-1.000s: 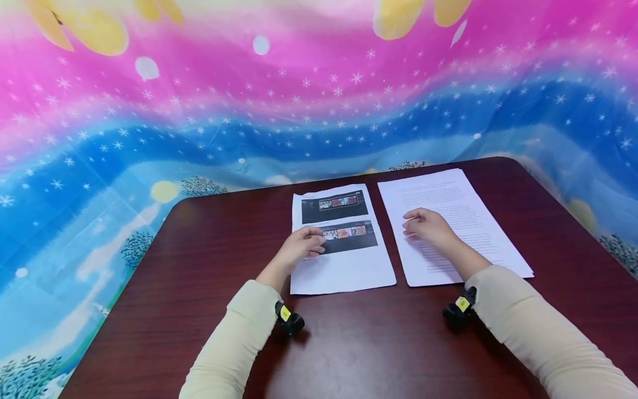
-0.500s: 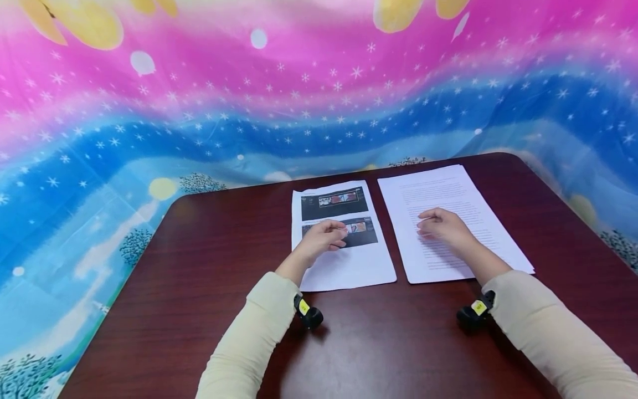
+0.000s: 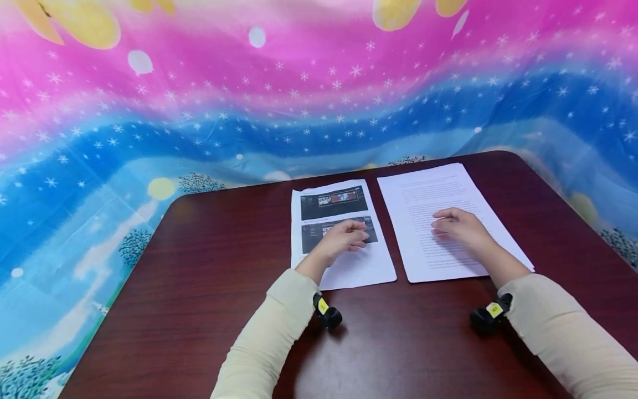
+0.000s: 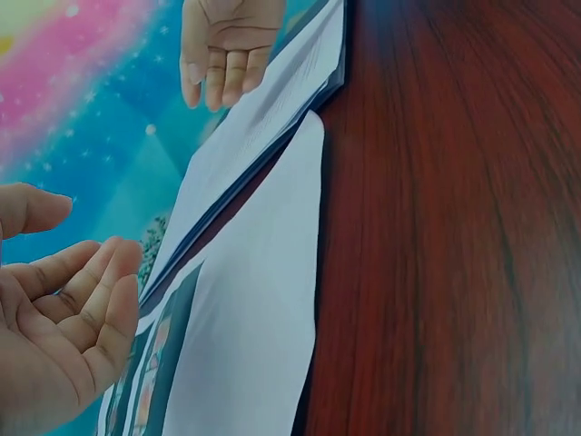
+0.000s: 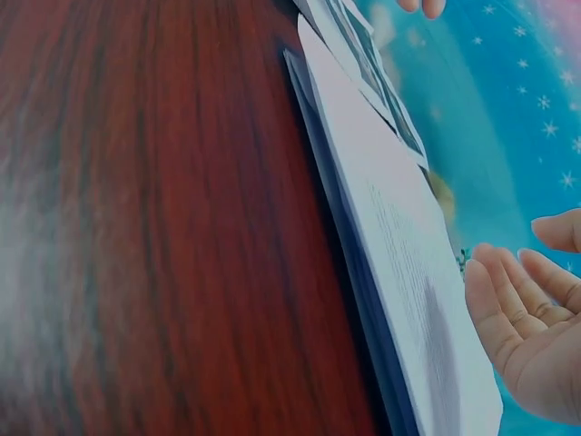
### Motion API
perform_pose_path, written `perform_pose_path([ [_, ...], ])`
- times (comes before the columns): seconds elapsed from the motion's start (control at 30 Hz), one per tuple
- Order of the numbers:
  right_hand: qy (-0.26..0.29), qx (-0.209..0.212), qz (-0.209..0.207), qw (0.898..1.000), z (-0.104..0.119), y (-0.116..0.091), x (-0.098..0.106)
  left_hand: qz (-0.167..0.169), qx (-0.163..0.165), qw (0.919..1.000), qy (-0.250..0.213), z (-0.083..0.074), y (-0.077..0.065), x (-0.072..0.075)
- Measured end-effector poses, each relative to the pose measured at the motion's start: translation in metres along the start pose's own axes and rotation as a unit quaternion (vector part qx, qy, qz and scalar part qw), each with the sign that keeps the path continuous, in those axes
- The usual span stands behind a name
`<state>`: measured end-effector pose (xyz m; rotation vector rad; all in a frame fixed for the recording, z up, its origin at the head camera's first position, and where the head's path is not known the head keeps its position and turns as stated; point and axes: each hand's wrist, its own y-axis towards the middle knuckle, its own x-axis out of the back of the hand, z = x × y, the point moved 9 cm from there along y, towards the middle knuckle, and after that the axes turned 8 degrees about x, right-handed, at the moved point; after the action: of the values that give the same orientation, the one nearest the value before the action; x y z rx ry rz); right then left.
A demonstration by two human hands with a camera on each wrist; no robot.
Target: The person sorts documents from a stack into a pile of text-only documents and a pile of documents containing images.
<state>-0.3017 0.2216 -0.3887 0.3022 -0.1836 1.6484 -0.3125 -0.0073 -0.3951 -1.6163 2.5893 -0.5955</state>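
Two lots of paper lie side by side on a dark red-brown table [image 3: 224,332]. On the left is a white sheet [image 3: 359,269] printed with two dark screenshots. The right one is a thin stack of white paper [image 3: 418,260] covered in lines of text. My left hand [image 3: 344,241] hovers over the printed sheet, hiding part of its lower picture, with nothing in its loosely bent fingers. Over the text stack hangs my right hand [image 3: 463,233], its fingers relaxed and also holding nothing. Both palms face inward; in the left wrist view a gap shows between thumb and fingers [image 4: 109,300].
A black wrist camera [image 3: 329,313] sits at the left cuff and another black camera [image 3: 488,316] at the right cuff. Behind the table's far edge hangs a pink and blue cloth [image 3: 299,111] with snowflakes.
Both hands have moved to the right, the left one across the printed sheet and the right one further over the text stack. The papers have stayed in place.
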Motion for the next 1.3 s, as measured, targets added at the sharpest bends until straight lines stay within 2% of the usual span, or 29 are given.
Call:
perform_pose_path([
  [0.3,0.022,-0.008,-0.007,1.0,-0.007,-0.007,0.014,0.012,0.009,0.9993,0.033,-0.001,0.007,-0.019],
  [0.47,0.03,-0.008,-0.013,0.999,-0.009,-0.01,0.022,0.021,0.01,0.9991,0.036,-0.002,0.01,-0.029],
  [0.7,-0.027,-0.029,-0.011,0.999,-0.013,-0.016,0.034,0.04,0.01,0.9989,0.021,-0.002,0.015,-0.045],
  [0.83,-0.033,-0.027,-0.014,0.999,-0.014,-0.019,0.042,0.038,0.008,0.999,0.022,-0.004,0.016,-0.051],
  [1.07,0.005,-0.009,-0.024,1.0,-0.02,-0.025,0.058,0.03,0.013,0.9986,0.042,-0.004,0.019,-0.059],
  [1.3,-0.006,-0.015,-0.034,0.999,-0.029,-0.027,0.068,0.01,0.027,0.9986,0.044,-0.002,0.022,-0.062],
])
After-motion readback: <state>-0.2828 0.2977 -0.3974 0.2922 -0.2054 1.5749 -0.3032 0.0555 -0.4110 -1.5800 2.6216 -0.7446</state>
